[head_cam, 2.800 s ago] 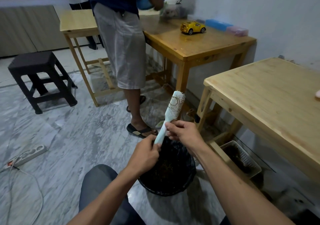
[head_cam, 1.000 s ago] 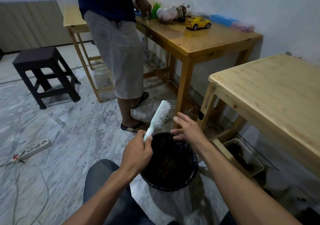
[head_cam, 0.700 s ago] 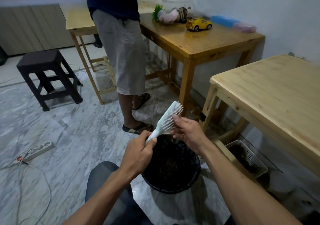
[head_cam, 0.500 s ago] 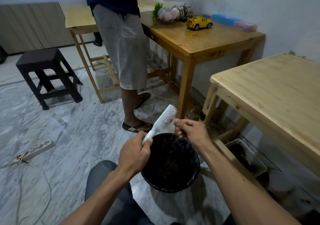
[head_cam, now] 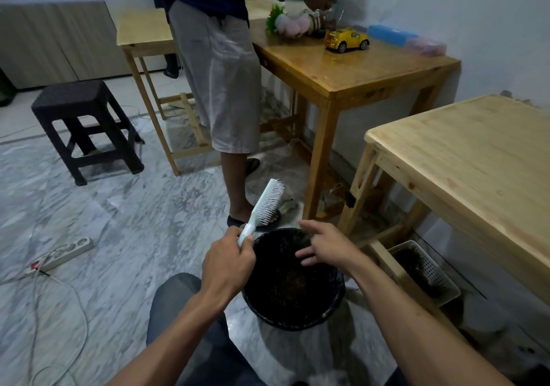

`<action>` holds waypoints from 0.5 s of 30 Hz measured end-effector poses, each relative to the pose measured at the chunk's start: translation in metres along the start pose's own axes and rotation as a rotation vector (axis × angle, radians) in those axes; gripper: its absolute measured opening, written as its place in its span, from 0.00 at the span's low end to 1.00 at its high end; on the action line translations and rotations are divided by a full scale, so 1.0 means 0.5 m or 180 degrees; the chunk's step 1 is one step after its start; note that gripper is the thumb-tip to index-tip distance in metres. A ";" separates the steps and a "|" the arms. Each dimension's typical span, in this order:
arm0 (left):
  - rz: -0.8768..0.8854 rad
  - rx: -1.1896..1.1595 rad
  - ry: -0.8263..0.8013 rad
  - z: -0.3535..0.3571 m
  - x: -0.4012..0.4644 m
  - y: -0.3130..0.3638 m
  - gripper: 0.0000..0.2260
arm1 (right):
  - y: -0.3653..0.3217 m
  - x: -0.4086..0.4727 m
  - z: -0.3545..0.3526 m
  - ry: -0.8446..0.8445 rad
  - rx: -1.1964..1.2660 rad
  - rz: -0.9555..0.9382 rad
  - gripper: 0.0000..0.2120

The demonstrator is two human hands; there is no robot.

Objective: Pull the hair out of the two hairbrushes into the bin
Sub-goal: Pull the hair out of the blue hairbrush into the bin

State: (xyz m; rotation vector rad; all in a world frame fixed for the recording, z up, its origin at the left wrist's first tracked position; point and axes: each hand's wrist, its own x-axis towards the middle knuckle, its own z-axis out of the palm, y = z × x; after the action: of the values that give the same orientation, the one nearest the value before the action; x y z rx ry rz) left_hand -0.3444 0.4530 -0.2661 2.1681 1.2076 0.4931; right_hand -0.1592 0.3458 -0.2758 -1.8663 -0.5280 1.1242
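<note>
Hair removal on the first brush looks close to finished, as I judge it from my remote seat. My left hand (head_cam: 227, 262) grips the handle of the pale blue plastic hairbrush with white bristles (head_cam: 265, 204), holding it tilted up and away just past the far-left rim of the round black bin (head_cam: 293, 321), which sits on the marble floor between my knees. My right hand (head_cam: 326, 247) hovers over the far side of that bin with its fingers spread and relaxed, holding nothing that I can make out; I read this as the moment of letting a pulled tuft fall, though any falling hair is too fine to see. The bristles show no obvious tangle from this angle. The bin's inside is dark, with brownish debris at the bottom. I cannot find a second hairbrush anywhere around the bin. The next move, I think, calls for bringing the right hand over to the bristles, to check them and pinch out any leftover strands above the bin, keeping the brush head over the opening so nothing lands on the floor.
</note>
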 end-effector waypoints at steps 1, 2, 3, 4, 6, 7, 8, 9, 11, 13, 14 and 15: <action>0.0006 -0.0033 -0.0018 -0.001 -0.003 0.002 0.06 | -0.003 0.002 -0.002 0.0136 -0.0188 -0.0125 0.28; 0.0010 -0.0053 -0.0031 -0.002 -0.005 0.003 0.06 | -0.006 0.003 -0.004 0.0317 -0.0363 -0.0272 0.25; 0.0017 -0.0063 -0.0034 -0.003 -0.007 0.004 0.06 | -0.006 0.006 -0.008 0.0516 -0.0545 -0.0395 0.19; 0.0024 -0.0077 -0.0028 -0.003 -0.009 0.006 0.06 | -0.007 0.004 -0.012 0.0634 -0.0753 -0.0446 0.14; 0.0044 -0.0132 -0.0019 -0.003 -0.011 0.008 0.06 | -0.017 -0.006 -0.018 0.0597 -0.1296 -0.0443 0.13; 0.0054 -0.0136 -0.0024 -0.003 -0.011 0.009 0.05 | -0.023 -0.012 -0.017 0.0530 -0.1542 -0.0402 0.16; 0.0062 -0.0131 -0.0036 -0.002 -0.011 0.009 0.05 | -0.028 -0.016 -0.015 0.0465 -0.1711 -0.0355 0.19; 0.0071 -0.0141 -0.0051 -0.001 -0.011 0.009 0.05 | -0.033 -0.018 -0.013 0.0385 -0.1761 -0.0316 0.22; 0.0085 -0.0179 -0.0077 0.000 -0.011 0.012 0.05 | -0.040 -0.017 -0.011 0.0264 -0.1472 -0.0299 0.27; 0.0089 -0.0223 -0.0100 0.001 -0.011 0.017 0.05 | -0.044 -0.013 -0.005 0.0247 -0.0983 -0.0323 0.27; 0.0094 -0.0249 -0.0115 0.001 -0.011 0.020 0.06 | -0.047 -0.010 -0.002 0.0259 -0.0694 -0.0313 0.26; 0.0104 -0.0277 -0.0138 0.001 -0.012 0.023 0.06 | -0.050 -0.006 0.000 0.0250 -0.0370 -0.0270 0.25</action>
State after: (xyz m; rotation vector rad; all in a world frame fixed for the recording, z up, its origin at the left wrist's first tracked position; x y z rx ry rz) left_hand -0.3398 0.4433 -0.2592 2.1170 1.1090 0.5007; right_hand -0.1590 0.3570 -0.2530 -1.9602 -0.6333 0.9785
